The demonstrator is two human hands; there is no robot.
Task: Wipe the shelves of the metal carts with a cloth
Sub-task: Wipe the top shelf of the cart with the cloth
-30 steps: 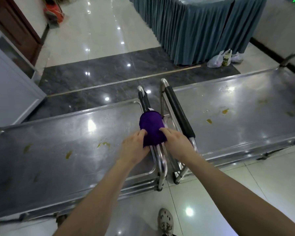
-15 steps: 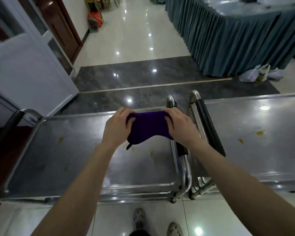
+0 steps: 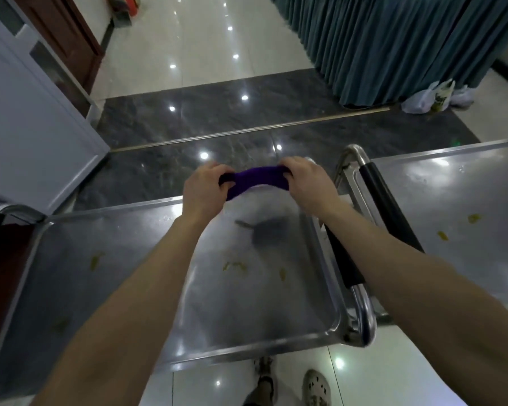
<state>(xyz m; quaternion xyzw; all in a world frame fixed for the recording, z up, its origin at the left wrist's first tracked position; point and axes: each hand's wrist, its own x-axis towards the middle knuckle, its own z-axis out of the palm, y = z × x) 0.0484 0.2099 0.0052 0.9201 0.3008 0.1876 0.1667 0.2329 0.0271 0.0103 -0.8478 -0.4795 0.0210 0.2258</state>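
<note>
A purple cloth is stretched between my two hands above the far edge of the left metal cart's top shelf. My left hand grips its left end and my right hand grips its right end. The cloth hangs in the air and casts a dark shadow on the shelf below. That shelf carries several yellowish food smears. A second metal cart stands directly to the right, with smears on its shelf too.
Black-sleeved push handles of both carts meet between them. A table with a teal skirt stands at the far right with plastic bags at its foot. A white door panel is at the left. My feet show below the cart.
Both hands lifted the cloth off the cart handle, moved it left and forward over the left cart's shelf, and pulled it out wide between them. The view shifted left.
</note>
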